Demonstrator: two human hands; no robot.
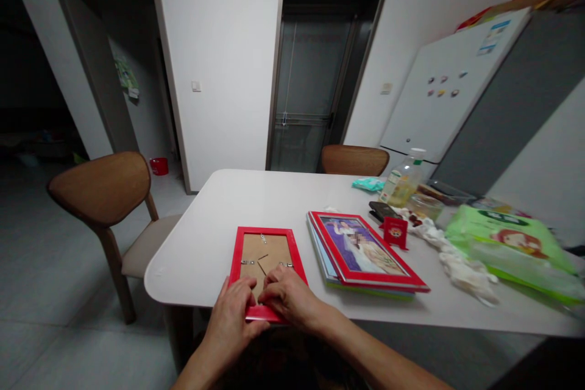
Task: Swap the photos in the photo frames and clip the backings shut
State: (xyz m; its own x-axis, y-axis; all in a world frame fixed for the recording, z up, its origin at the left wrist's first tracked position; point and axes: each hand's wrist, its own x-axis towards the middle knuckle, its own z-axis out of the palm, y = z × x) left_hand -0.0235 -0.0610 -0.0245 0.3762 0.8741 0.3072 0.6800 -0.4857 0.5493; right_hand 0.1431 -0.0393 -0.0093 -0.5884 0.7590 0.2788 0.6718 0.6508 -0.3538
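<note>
A red picture frame (298, 256) lies face down at the table's near edge, its brown backing board (253, 248) upward with metal clips at the top and sides. My left hand (233, 311) rests on the frame's lower left corner, fingers bent over the border and thumb along the bottom edge. Over the lower part of the backing, my right hand (287, 295) has its fingers pinched together near the bottom edge; whatever they hold is hidden. To the right sits a stack of frames, topped by a red frame with a photo (361, 247).
On the white table (192, 256) at the right are a small red stand (395, 233), a dark phone (381, 211), a bottle (403, 180), crumpled tissues (466, 271) and a green package (507, 237). Wooden chairs stand at the left (103, 189) and far side (355, 159).
</note>
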